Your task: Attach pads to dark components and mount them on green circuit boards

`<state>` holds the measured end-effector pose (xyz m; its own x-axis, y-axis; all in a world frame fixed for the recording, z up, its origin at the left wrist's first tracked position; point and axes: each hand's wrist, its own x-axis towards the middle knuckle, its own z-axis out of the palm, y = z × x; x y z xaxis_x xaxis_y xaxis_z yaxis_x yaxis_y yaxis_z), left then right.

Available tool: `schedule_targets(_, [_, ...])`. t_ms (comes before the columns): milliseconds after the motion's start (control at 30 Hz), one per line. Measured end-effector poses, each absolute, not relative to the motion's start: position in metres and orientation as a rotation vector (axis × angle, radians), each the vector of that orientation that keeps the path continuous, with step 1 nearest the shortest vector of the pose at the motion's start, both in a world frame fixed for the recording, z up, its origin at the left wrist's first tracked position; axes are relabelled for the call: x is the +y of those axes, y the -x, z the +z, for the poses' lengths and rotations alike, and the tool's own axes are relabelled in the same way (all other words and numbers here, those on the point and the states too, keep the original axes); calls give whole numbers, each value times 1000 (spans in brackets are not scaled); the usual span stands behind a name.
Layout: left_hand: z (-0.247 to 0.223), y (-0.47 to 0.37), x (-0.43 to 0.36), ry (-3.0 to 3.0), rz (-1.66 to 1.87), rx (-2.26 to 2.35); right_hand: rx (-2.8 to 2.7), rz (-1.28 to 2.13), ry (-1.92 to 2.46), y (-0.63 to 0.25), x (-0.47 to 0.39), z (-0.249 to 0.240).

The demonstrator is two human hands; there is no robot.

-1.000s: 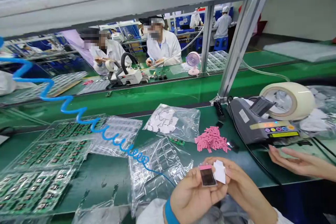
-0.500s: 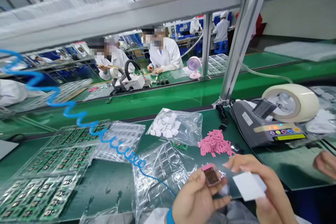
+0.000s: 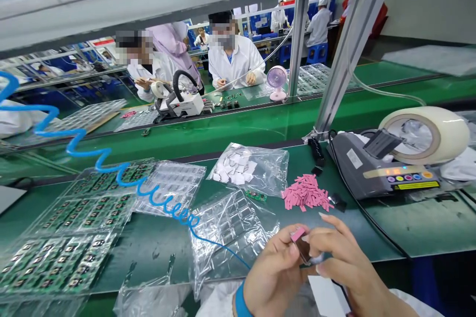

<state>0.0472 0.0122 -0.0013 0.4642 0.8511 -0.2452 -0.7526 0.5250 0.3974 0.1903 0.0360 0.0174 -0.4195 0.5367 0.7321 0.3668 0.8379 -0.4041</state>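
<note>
1. Pink strip [image 3: 298, 234] along its top edge, and there's the small dark-faced piece [image 3: 303, 249]! One head view to call, and that piece sits low and right of centre, held up between both hands at the near edge of the worktop [image 3: 148, 252].
2. Now the change: half a second ago the right hand [image 3: 344, 257] stood clear of the piece; it's back against it, and the white card [image 3: 324, 296] hangs lower, beneath the curled fingers. So both hands are busy at the one piece again, its face tilted more steeply, with the card kept in hand meanwhile.
3. Left hand [image 3: 273, 270], blue wristband [image 3: 241, 301] behind it: its grip is closed, thumb and fingers pinching the piece from its left side.
4. Over to the right grip: one finger sticks out past the piece, the others bend in at its right side. Pressing or just brushing? Can't tell. Lower down it clasps the card; exactly which fingers hold it is hidden.
5. Just beyond the hands, a heap of pink strips [image 3: 308, 192]; left of that, a clear bag [image 3: 275, 168] of white pieces [image 3: 234, 167], a loose green circuit board [image 3: 256, 195] beside it. Off right stands a grey tape dispenser [image 3: 357, 171].
</note>
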Motion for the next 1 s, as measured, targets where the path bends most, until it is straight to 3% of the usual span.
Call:
schedule_targets(700, [-23, -50, 21, -340, 940, 477, -1834, 772, 694, -192, 54, -58])
schedule_targets(833, [-19, -50, 23, -350, 891, 472, -1817, 780, 638, -196, 51, -51])
schedule_targets(1000, [-9, -52, 17, -294, 853, 428, -1646, 786, 675, -194, 31, -7])
